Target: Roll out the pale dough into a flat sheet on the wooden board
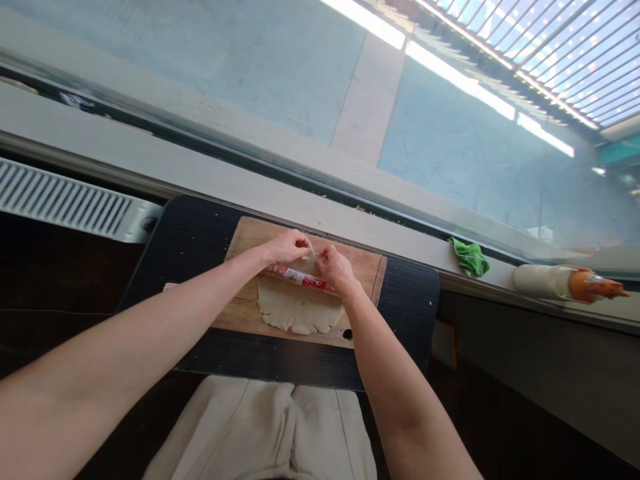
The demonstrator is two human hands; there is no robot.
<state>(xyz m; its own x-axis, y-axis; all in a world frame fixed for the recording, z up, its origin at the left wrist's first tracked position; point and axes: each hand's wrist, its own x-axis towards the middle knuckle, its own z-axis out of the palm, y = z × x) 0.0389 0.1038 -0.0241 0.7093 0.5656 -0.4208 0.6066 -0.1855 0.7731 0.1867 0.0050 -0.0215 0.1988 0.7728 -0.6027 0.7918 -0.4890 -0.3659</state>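
A flat sheet of pale dough [300, 307] with a ragged near edge lies on a wooden board [235, 317]. Across it rests a red-and-white printed cylinder [297, 276]; what kind it is I cannot make out. Just beyond the cylinder, my left hand [289, 247] pinches the dough's far edge between thumb and fingers. Close beside it, my right hand [334, 265] is closed on the same edge, partly covering the cylinder's right end. A small bit of dough shows between the fingertips of both hands.
The board sits on a black table [405, 300] against a window sill [225, 180] scattered with crumbs. On the sill are a green cloth [469, 257] and a white container with an orange top [550, 283]. A white radiator [65, 200] is at the left.
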